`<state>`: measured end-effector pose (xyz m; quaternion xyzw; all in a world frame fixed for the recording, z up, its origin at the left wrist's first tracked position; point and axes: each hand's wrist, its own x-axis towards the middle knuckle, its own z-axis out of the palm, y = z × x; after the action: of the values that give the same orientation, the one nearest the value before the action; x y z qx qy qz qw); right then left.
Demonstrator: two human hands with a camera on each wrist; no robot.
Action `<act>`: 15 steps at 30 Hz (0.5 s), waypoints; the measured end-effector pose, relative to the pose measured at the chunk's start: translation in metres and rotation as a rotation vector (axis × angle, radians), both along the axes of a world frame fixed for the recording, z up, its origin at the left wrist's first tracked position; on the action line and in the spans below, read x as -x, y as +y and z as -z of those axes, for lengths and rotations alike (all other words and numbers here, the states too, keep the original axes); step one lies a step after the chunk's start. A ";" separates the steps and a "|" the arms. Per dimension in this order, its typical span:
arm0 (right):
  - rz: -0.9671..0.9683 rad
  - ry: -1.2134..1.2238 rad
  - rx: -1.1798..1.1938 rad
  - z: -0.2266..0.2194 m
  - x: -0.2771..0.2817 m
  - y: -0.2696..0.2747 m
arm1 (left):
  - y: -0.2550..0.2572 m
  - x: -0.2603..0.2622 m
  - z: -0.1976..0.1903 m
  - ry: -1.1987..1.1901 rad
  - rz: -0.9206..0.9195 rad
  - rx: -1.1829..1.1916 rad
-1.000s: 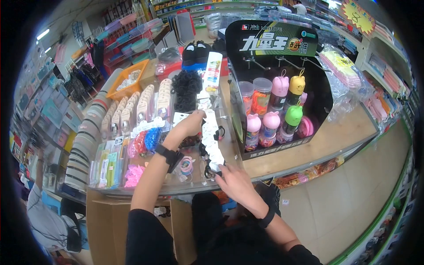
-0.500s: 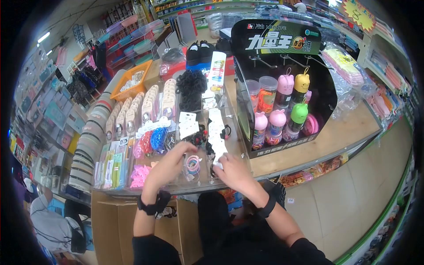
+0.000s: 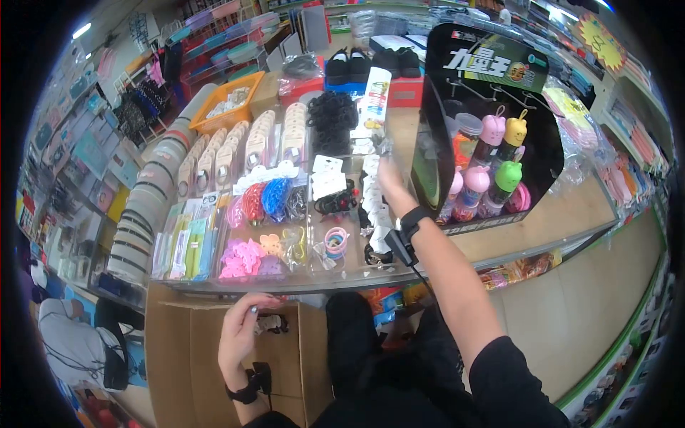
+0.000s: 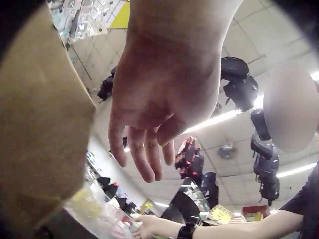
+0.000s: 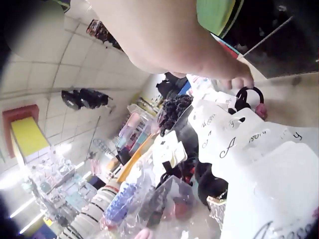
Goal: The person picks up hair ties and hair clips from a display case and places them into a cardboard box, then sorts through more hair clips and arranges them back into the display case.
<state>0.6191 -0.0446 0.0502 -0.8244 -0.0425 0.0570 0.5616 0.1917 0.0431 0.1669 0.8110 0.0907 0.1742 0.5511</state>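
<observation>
White accessory cards (image 3: 374, 202) lie overlapped, 5 o'clock from the black hair ties (image 3: 332, 121). Right hand (image 3: 389, 178): 1 o'clock; finger closure indeterminable. Left hand (image 3: 241, 329): 7–8 o'clock; fingers slightly apart, unladen. Caution: wrist camera (image 3: 401, 248) contact could disarrange cards.

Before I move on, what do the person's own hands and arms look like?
The left hand and right hand wear no gloves. Each wrist has a black band with a small black device; a thin black cable trails from the right one. The short sleeves are black.
</observation>
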 end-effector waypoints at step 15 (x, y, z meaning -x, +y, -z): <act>-0.111 0.287 -0.244 -0.045 0.034 0.002 | 0.035 0.065 0.097 0.144 -0.289 0.109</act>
<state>0.5848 -0.0421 0.0950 -0.7299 -0.0141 0.1992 0.6537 0.1269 0.0784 0.0698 0.7688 0.2551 0.1879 0.5555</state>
